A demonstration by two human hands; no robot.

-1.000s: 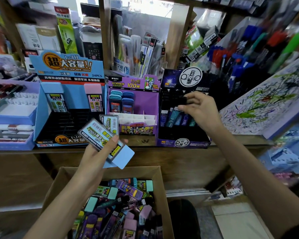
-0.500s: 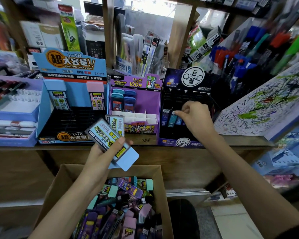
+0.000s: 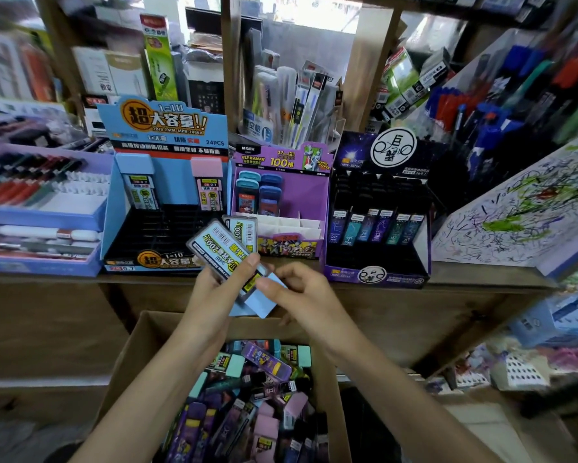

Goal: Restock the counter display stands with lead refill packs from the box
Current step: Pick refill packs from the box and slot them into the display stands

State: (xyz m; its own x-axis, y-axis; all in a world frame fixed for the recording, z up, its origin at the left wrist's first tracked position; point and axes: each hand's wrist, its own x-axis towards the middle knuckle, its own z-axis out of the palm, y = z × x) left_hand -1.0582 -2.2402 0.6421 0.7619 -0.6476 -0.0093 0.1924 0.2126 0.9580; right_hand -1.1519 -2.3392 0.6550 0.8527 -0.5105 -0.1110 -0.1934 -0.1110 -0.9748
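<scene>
- Left hand (image 3: 214, 290) grips two packs (image 3: 219, 247), above box (image 3: 130, 355), in front of blue stand (image 3: 167, 195).
- Right hand (image 3: 302, 295) pinches front pack's blue cap (image 3: 264, 304).
- More packs loose in box.

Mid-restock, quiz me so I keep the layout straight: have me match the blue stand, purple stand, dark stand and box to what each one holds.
Things
1. blue stand
2. purple stand
3. dark stand
4. box

Contents
A. slim packs in a front row
B. mixed packs in a heap
C. two packs at the back, one blue-capped, one pink-capped
D. blue packs clustered back left

Pairs: 1-C, 2-D, 3-A, 4-B
</scene>
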